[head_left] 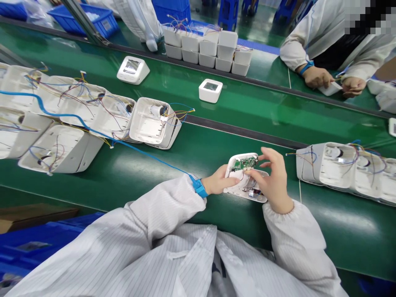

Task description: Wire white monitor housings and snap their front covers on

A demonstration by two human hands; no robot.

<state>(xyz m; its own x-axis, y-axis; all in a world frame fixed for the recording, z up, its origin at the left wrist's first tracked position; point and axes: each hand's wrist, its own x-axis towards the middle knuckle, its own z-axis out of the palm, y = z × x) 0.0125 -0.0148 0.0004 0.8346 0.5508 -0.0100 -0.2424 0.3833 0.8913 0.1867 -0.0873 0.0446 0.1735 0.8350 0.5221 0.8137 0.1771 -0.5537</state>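
Note:
My left hand (221,180) grips the left side of an opened white plastic device housing (233,188), thumb over its edge. A green circuit board (243,163) sits in the tilted upper half, and thin wires run down to a small silvery part (254,192) in the lower half. My right hand (274,179) is at the right side of the board, its thumb pressed on the lower edge and its bent fingers at the right edge. Whether a wire plug is under the thumb is too small to tell. A blue wrist strap (199,186) with a cord circles my left wrist.
Open white housings (151,123) with loose wires stand in rows at left; more housings (337,167) stand at right. Two finished-looking white units (210,90) (133,70) sit on the green belt (173,88). Beyond are stacked housings (207,47) and a co-worker's hands (318,77). The blue cord (148,154) crosses the left bench.

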